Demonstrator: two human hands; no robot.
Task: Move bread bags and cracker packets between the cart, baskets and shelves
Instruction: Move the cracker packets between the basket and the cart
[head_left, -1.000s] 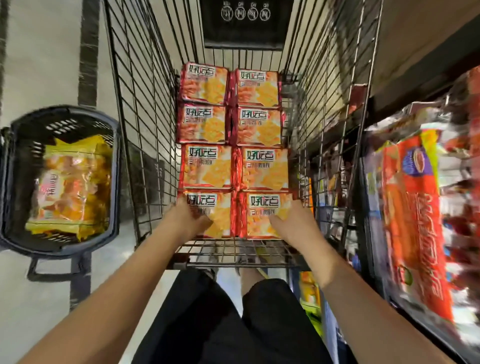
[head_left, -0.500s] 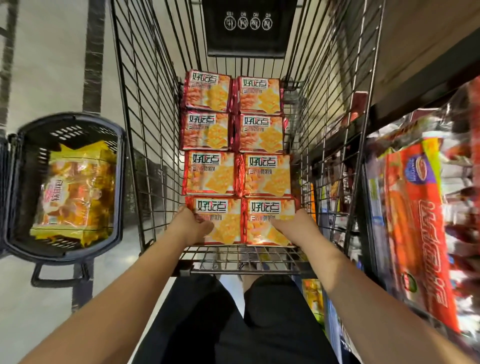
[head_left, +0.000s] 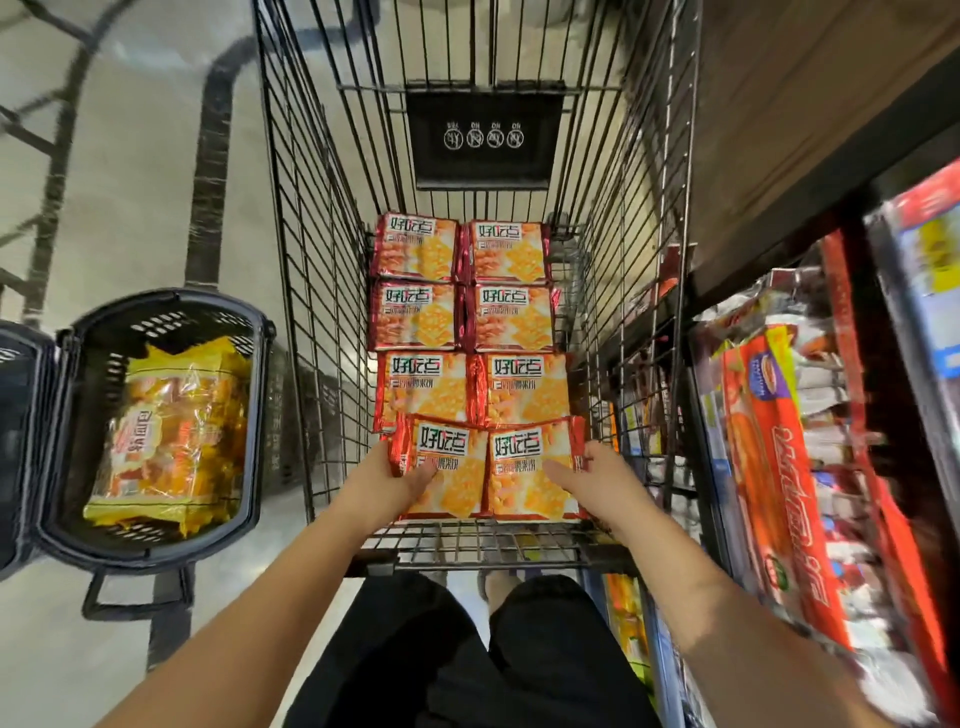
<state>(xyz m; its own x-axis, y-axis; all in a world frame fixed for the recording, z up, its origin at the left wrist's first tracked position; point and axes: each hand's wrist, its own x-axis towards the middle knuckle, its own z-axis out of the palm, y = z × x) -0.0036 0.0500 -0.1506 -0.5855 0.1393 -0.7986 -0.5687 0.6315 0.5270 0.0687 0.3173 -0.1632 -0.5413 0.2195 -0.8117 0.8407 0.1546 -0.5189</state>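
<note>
Wire cart (head_left: 311, 260): glossy red-orange cracker packets (head_left: 421, 387), two-wide.

The left grip (head_left: 387, 486) and right grip (head_left: 597, 483) are bare, as are both forearms (head_left: 270, 603) along all that shows; loose, creased black shorts (head_left: 467, 660) cover the thighs; part of a foot (head_left: 500, 587) shows below, footwear unclear.

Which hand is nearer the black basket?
Left. Left hand grips the near-left cracker packet, on the black basket side of the cart; right hand grips the near-right packet, farther off.
</note>
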